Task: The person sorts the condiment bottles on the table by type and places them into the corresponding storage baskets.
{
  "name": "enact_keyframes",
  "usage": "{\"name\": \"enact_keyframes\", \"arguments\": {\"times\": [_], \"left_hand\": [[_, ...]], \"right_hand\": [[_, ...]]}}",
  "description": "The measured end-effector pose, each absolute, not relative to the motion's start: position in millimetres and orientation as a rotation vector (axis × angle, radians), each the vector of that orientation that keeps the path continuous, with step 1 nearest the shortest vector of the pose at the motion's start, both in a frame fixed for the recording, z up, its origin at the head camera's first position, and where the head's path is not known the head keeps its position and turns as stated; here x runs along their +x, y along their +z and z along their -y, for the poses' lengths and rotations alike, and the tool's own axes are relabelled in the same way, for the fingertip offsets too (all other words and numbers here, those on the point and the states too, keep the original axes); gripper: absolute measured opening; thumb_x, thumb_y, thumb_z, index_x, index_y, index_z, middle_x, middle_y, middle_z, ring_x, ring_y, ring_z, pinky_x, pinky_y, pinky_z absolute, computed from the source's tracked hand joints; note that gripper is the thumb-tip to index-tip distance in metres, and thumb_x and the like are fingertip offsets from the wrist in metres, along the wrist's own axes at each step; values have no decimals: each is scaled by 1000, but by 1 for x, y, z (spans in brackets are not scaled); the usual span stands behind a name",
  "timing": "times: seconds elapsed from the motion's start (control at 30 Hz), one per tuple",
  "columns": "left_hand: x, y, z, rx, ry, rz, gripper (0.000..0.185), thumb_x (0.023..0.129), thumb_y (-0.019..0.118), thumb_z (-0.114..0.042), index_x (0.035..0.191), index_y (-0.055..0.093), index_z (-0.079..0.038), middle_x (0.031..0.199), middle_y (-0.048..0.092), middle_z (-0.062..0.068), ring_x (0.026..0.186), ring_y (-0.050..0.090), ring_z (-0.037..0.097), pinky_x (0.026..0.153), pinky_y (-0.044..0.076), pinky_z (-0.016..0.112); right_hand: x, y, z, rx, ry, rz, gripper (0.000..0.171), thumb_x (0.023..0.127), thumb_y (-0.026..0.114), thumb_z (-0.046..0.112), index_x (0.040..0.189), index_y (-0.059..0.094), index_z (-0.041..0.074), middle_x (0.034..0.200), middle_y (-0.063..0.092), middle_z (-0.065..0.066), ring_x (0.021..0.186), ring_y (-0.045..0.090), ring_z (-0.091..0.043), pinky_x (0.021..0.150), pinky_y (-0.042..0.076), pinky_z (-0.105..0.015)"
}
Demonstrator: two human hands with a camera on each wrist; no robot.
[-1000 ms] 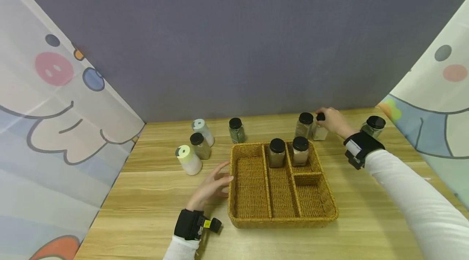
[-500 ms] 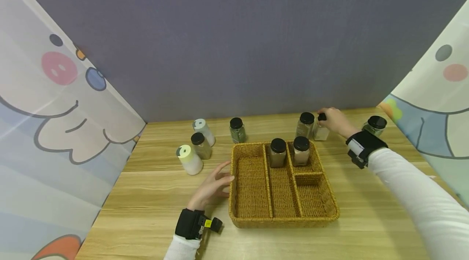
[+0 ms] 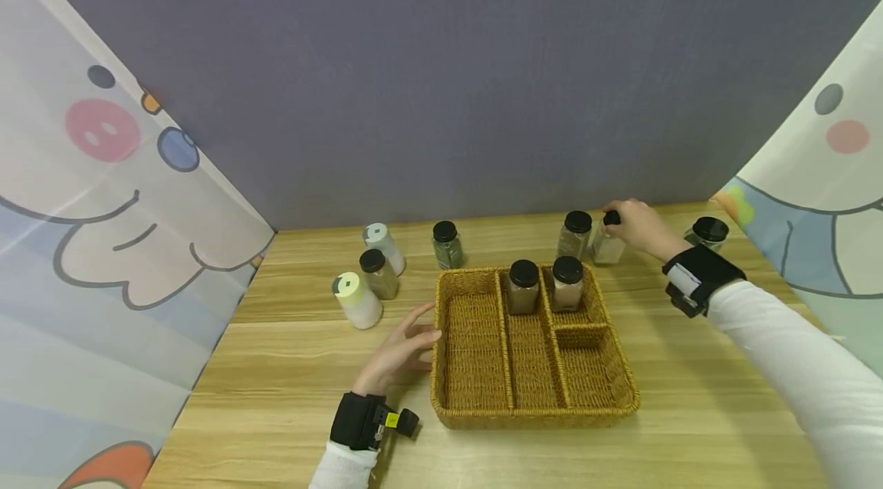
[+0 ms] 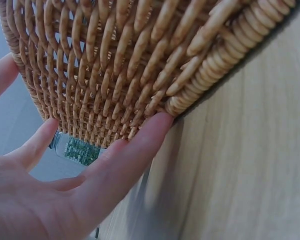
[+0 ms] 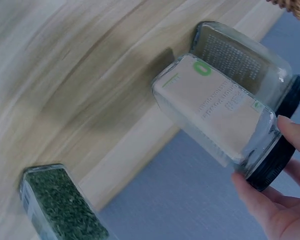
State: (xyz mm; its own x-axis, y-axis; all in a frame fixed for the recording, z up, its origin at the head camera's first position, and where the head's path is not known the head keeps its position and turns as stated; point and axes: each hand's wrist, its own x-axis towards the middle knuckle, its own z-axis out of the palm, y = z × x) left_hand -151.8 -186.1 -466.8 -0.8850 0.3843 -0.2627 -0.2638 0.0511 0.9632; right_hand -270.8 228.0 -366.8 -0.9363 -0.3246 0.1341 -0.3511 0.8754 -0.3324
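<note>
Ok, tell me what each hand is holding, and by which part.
The right hand grips a pale-filled glass jar by its black lid. The left hand holds nothing; its fingers touch the wicker basket.

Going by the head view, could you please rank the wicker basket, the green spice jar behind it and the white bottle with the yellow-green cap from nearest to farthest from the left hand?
1. The wicker basket, right beside the left hand; fingertips touch its left wall.
2. The white bottle with the yellow-green cap, ahead and to the left.
3. The green spice jar, behind the basket's back left corner.

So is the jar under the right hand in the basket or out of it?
Out: the jar stands on the table behind the basket.
</note>
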Motion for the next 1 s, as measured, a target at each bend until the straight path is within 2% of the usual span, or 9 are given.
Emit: {"name": "enact_keyframes", "arguments": {"times": [0.17, 0.27, 0.37, 0.53, 0.77, 1.0], "left_hand": [[-153, -469, 186, 96, 1879, -1878, 71, 80, 63, -33, 139, 25, -25, 130, 37, 21, 110, 47, 32, 78, 49, 45], [-149, -461, 184, 105, 1887, -1872, 70, 83, 61, -29, 140, 22, -21, 131, 35, 24, 110, 47, 34, 78, 49, 46], [-149, -459, 184, 105, 1900, -1859, 69, 84, 60, -26, 140, 21, -19, 131, 35, 25, 109, 47, 34, 78, 49, 46], [-149, -459, 184, 101, 1895, -1864, 69, 84, 60, -25, 140, 21, -19, 130, 35, 25, 108, 48, 33, 78, 49, 46], [-150, -459, 184, 102, 1889, -1866, 68, 84, 60, -25, 140, 22, -20, 130, 35, 25, 108, 48, 33, 78, 49, 46], [-150, -460, 183, 95, 1883, -1879, 66, 84, 60, -24, 140, 23, -19, 130, 34, 26, 108, 48, 34, 77, 49, 45]], "right_hand": [[-264, -359, -229, 551, 545, 2947, 35, 79, 59, 6, 107, 53, -15, 99, 54, -33, 93, 48, -48, 77, 40, -54], [-258, -353, -228, 558, 551, 2941, 35, 80, 60, 6, 107, 53, -15, 99, 54, -33, 92, 49, -47, 74, 41, -52], [-252, -347, -228, 568, 541, 2940, 36, 80, 60, 6, 108, 52, -15, 100, 54, -32, 88, 51, -44, 64, 39, -44], [-243, -340, -229, 594, 520, 2952, 37, 82, 60, 8, 110, 51, -14, 98, 55, -31, 72, 50, -32, 54, 32, -33], [-232, -328, -226, 627, 511, 2954, 37, 82, 60, 9, 110, 52, -14, 98, 55, -30, 71, 53, -28, 51, 35, -30], [-220, -317, -222, 637, 510, 2964, 39, 82, 60, 10, 111, 52, -13, 97, 56, -28, 59, 46, -20, 46, 30, -28]]}}
